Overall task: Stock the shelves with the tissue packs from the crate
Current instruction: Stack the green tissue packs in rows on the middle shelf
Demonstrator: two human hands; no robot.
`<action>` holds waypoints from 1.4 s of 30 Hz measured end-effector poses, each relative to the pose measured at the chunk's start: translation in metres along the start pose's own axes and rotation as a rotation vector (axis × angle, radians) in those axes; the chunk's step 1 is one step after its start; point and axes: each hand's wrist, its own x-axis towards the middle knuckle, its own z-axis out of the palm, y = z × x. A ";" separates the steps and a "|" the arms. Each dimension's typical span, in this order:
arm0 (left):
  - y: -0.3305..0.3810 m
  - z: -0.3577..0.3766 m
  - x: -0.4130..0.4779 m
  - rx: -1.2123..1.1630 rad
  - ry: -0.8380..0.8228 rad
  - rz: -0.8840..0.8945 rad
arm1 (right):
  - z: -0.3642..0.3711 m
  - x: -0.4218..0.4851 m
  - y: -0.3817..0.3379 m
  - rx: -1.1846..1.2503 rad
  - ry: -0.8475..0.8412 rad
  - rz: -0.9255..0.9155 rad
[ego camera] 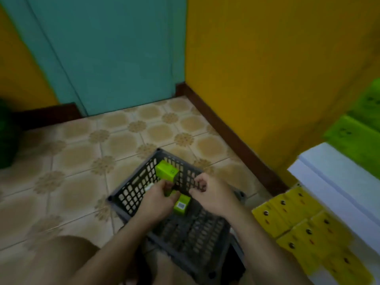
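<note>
Hidden: the left hand (158, 199) curls its fingers round a gripped pack (169, 192), covering most of it; the right hand (207, 194) has its fingers curled too, but I cannot tell whether they grasp anything (motion blur).
Crate (133, 194): dark grey plastic lattice, rectangular, on patterned floor tiles (115, 138).
Inside it: lime-green, boxy; a leaning pack (166, 170) at the far wall, a labelled pack (182, 205) between the hands.
Shelf board (329, 173): white, cut off at the right; yellow packs (298, 223) beneath.

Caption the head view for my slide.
Left hand grips a green tissue pack inside the dark plastic crate; right hand curled alongside.
</note>
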 end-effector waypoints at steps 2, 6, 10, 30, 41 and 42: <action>-0.023 0.005 0.024 -0.040 -0.039 -0.108 | 0.010 0.037 0.005 -0.018 -0.060 0.041; -0.052 0.024 0.081 -0.142 -0.074 -0.271 | 0.030 0.088 0.031 0.007 -0.083 0.117; -0.069 0.054 0.148 -0.264 -0.059 -0.481 | 0.035 0.120 0.046 0.077 -0.105 0.191; -0.141 0.148 0.305 -1.304 0.069 -0.822 | 0.051 0.193 0.048 0.622 -0.057 0.348; -0.104 0.097 0.247 -1.176 -0.018 -0.794 | 0.047 0.187 0.048 0.576 -0.061 0.406; -0.098 0.093 0.234 -1.146 -0.028 -0.771 | 0.043 0.182 0.047 0.578 -0.046 0.412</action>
